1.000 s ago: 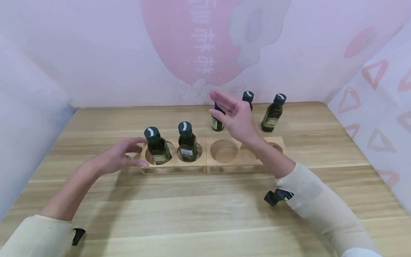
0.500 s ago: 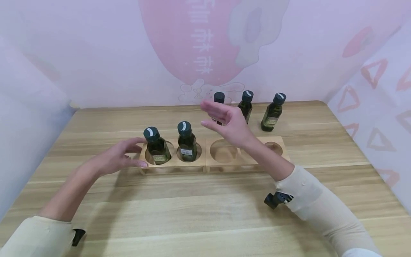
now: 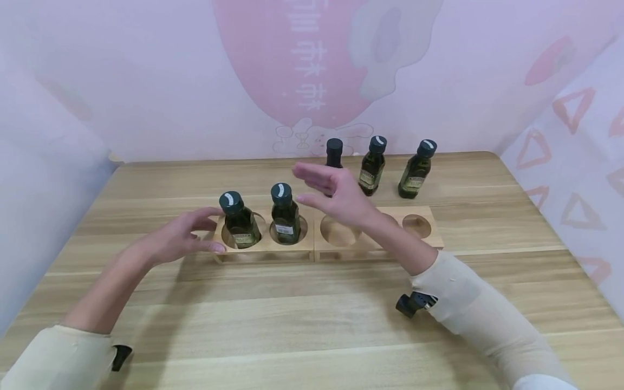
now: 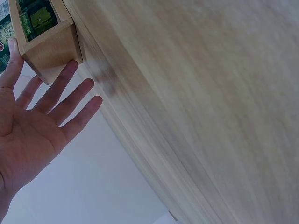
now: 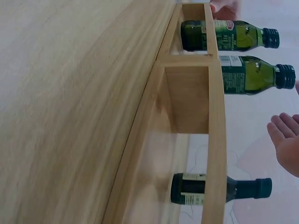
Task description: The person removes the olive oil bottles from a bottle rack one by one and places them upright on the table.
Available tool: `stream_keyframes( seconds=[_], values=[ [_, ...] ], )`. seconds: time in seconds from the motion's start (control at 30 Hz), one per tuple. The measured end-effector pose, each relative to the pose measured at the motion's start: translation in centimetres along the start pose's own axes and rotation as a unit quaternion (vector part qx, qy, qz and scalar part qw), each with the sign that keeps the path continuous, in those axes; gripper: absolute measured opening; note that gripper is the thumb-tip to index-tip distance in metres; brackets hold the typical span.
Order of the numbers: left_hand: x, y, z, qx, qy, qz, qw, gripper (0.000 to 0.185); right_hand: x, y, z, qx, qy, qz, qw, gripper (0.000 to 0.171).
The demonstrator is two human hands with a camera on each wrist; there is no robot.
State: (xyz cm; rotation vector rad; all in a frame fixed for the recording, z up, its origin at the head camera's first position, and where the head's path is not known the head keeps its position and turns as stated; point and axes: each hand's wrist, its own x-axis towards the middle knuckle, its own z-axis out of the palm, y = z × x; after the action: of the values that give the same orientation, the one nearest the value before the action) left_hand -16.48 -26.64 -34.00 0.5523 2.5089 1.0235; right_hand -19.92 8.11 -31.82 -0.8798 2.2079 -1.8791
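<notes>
While the left hand (image 3: 177, 238) rests flat-fingered against the wooden rack's (image 3: 265, 248) end, the right hand (image 3: 336, 196) hovers wide and empty over an empty slot — nearest the dark bottle (image 3: 333, 154) standing behind on the table (image 3: 312, 314). Small glass, probably weighty, slick and breakable — best gripped around the body below the cap.

Wooden table (image 3: 312, 325), pink patterned walls (image 3: 146, 81)
</notes>
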Motion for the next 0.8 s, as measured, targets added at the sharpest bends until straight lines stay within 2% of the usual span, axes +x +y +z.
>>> stream_keyframes(
  seconds=[0.1,0.2,0.47,0.8],
  values=[
    [0.0,0.0,0.0,0.002,0.000,-0.003,1.0000,0.074,0.3,0.1,0.8,-0.020,-0.033,0.020,0.999,0.062],
    [0.0,0.1,0.0,0.004,-0.001,-0.006,1.0000,0.075,0.6,0.4,1.6,-0.033,-0.048,0.026,0.998,0.062],
    [0.1,0.0,0.0,0.002,-0.003,-0.009,0.9999,0.078,0.9,0.9,2.9,-0.020,-0.010,0.016,1.000,0.045],
    [0.1,-0.1,0.0,0.006,-0.002,-0.004,1.0000,0.077,0.9,0.9,3.1,-0.020,-0.003,-0.011,1.000,0.040]
  ],
)
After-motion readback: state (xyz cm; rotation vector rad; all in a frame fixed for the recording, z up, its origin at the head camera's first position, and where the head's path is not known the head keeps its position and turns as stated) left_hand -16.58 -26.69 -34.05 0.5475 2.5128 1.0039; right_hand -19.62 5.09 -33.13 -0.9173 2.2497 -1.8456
